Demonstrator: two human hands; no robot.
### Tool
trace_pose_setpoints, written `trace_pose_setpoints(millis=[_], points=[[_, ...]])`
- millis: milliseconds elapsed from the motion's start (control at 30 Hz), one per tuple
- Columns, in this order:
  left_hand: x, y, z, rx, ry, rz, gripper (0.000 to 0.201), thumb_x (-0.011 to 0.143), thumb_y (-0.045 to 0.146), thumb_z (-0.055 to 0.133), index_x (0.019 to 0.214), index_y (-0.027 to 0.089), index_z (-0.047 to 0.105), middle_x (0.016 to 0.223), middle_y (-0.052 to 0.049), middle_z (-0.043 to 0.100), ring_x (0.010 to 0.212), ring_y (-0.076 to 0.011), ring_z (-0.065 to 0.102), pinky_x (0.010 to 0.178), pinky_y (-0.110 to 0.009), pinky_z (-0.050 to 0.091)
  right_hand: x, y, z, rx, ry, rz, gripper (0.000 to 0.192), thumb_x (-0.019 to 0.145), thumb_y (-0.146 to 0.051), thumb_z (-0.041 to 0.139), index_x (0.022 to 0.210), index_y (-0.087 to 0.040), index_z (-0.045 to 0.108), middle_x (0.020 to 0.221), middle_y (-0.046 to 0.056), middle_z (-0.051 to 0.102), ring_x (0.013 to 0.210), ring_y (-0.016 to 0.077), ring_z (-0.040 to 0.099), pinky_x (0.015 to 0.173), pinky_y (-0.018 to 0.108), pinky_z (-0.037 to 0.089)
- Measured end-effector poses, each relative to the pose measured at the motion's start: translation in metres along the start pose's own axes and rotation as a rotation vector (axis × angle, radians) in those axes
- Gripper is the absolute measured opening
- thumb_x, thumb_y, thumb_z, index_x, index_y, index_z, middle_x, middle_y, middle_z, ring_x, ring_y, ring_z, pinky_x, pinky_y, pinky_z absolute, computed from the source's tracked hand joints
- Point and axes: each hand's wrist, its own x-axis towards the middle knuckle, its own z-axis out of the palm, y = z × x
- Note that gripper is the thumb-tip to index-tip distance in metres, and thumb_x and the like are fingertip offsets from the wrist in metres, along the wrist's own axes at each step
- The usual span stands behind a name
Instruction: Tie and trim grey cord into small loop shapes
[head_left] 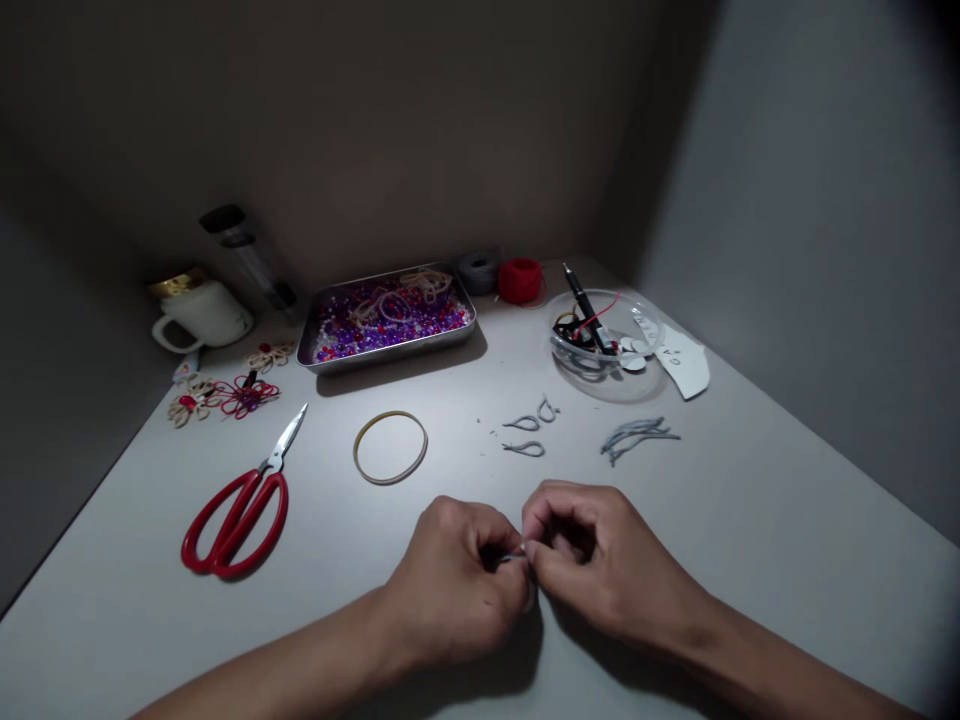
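Pinching together at the lower middle of the frame, the left hand [457,590] and the right hand [600,560] are closed fingertip to fingertip on a small grey cord piece [517,556], mostly hidden between the fingers; its shape cannot be told. A bending or looping step is judged to be in hand; a fine, steady pull is called for next. Just above, three finished grey loops [529,430] are laid on the white table [750,520]; to their right a bundle of cut grey strands [637,436] is seen. Further left lie a rubber band [390,447] and red scissors [240,505]; a bead tray [386,315] sits at the upper middle.
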Motion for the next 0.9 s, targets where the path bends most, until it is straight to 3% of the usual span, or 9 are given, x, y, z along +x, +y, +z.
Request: trace_pose_setpoints(millis=[233,467,533,633,700,767,900], points=[[-0.001,0.002,-0.002,-0.227,0.007,0.011,0.015,0.064,0.011,0.052,0.058,0.010,0.065,0.053,-0.001,0.055,0.048,-0.0097,0.045,0.044,-0.020,0.032,0.005,-0.004,-0.007,0.199,0.029,0.193,0.005,0.062,-0.019,0.050,0.058,-0.017,0.052,0.045,-0.006,0.043,0.041,0.0081,0.036,0.039,0.020,0.026],[0.004,0.006,-0.010,-0.504,0.114,-0.136,0.010,0.062,0.019,0.061,0.056,0.011,0.061,0.044,0.004,0.047,0.040,-0.0054,0.034,0.039,-0.019,0.024,0.007,0.003,-0.013,0.361,0.033,0.224,0.008,0.066,-0.022,0.048,0.060,-0.018,0.051,0.039,-0.007,0.041,0.035,0.0075,0.034,0.036,0.020,0.024],[0.006,0.005,-0.011,-0.589,0.168,-0.160,0.010,0.062,0.020,0.062,0.057,0.012,0.059,0.043,0.005,0.045,0.039,-0.0046,0.032,0.038,-0.018,0.022,0.007,0.006,-0.018,0.443,-0.070,0.163,0.006,0.063,-0.020,0.048,0.059,-0.017,0.051,0.046,-0.005,0.046,0.039,0.0079,0.037,0.038,0.021,0.025],[0.008,0.001,-0.011,-0.694,0.193,-0.174,0.010,0.063,0.021,0.063,0.059,0.013,0.058,0.045,0.004,0.048,0.039,-0.0042,0.032,0.037,-0.018,0.021,0.006,0.006,-0.025,0.495,-0.406,0.047,0.006,0.059,-0.019,0.054,0.056,-0.015,0.054,0.055,0.000,0.053,0.047,0.0093,0.041,0.043,0.022,0.027],[0.010,0.000,-0.011,-0.711,0.176,-0.176,0.011,0.063,0.021,0.063,0.059,0.013,0.057,0.046,0.004,0.049,0.038,-0.0041,0.032,0.037,-0.018,0.021,0.005,0.006,-0.028,0.451,-0.559,-0.009,0.017,0.063,-0.027,0.059,0.053,-0.013,0.056,0.053,0.002,0.053,0.048,0.0103,0.041,0.044,0.023,0.027],[0.010,-0.001,-0.011,-0.703,0.157,-0.178,0.011,0.064,0.021,0.063,0.058,0.013,0.056,0.045,0.004,0.048,0.038,-0.0042,0.032,0.037,-0.018,0.021,0.006,0.008,-0.030,0.422,-0.544,-0.047,0.032,0.071,-0.038,0.057,0.052,-0.013,0.056,0.049,0.001,0.050,0.045,0.0100,0.039,0.044,0.024,0.025],[0.011,0.001,-0.012,-0.694,0.135,-0.178,0.013,0.063,0.021,0.063,0.057,0.014,0.055,0.043,0.005,0.044,0.038,-0.0044,0.031,0.037,-0.019,0.021,0.011,0.013,-0.030,0.507,-0.313,-0.049,0.035,0.075,-0.043,0.056,0.054,-0.014,0.055,0.048,-0.001,0.046,0.043,0.0092,0.038,0.043,0.023,0.024]])
